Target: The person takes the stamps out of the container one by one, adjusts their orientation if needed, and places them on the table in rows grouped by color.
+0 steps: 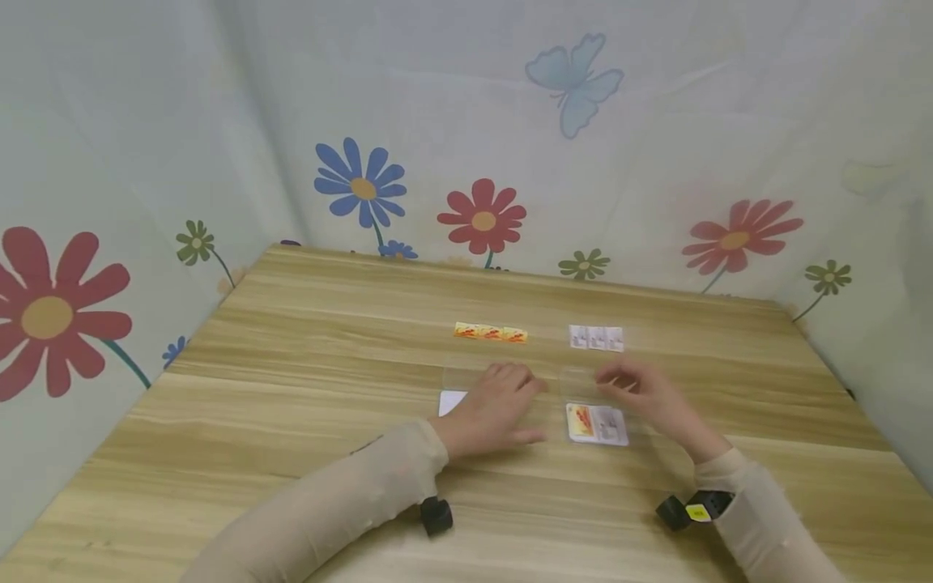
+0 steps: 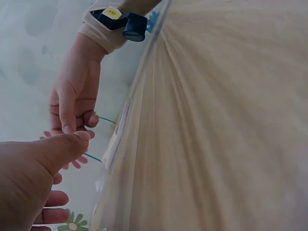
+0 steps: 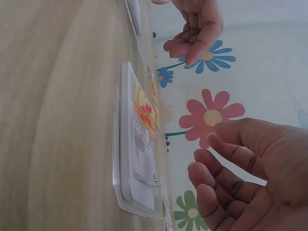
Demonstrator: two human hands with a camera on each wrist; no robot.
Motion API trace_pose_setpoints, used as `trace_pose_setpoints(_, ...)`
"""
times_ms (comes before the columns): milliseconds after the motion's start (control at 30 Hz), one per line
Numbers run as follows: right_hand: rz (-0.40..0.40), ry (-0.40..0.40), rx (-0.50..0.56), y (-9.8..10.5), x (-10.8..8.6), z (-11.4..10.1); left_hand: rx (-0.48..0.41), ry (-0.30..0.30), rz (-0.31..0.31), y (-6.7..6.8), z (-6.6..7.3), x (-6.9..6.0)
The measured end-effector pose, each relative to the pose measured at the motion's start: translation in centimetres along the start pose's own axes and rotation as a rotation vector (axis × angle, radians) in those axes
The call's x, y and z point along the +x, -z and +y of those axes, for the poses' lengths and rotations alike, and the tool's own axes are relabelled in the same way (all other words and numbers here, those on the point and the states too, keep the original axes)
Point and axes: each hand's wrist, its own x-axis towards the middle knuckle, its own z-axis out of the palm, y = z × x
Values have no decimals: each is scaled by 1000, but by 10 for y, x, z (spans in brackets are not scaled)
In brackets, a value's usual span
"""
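In the head view, my left hand (image 1: 492, 409) hovers over or rests on a small clear case (image 1: 449, 401) with a white inside, hiding much of it. Its fingers are relaxed and hold nothing visible. My right hand (image 1: 649, 401) is beside the second clear case (image 1: 598, 437), fingers loosely bent near its raised or opened clear lid (image 1: 579, 382). Whether they touch the lid cannot be told. Inside that case lie an orange card (image 1: 582, 421) and a pale card (image 1: 608, 423) side by side. The right wrist view shows no object in the right hand (image 3: 245, 178).
Beyond the hands, a row of three orange cards (image 1: 491, 333) lies on the wooden table (image 1: 350, 340). To its right is a row of three pale cards (image 1: 596, 338). A flower-printed curtain (image 1: 437, 121) stands behind the table and at both sides.
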Motion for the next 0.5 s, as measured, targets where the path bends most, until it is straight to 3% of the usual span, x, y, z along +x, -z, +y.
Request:
trace_pose_setpoints(233,-17,-14,-13,-3,-3,-6,-24,32,-36,-7,6,7)
trace_pose_setpoints(500,-24,57,-84,-15,-2,-6,-73,94,-100,-16,15,18)
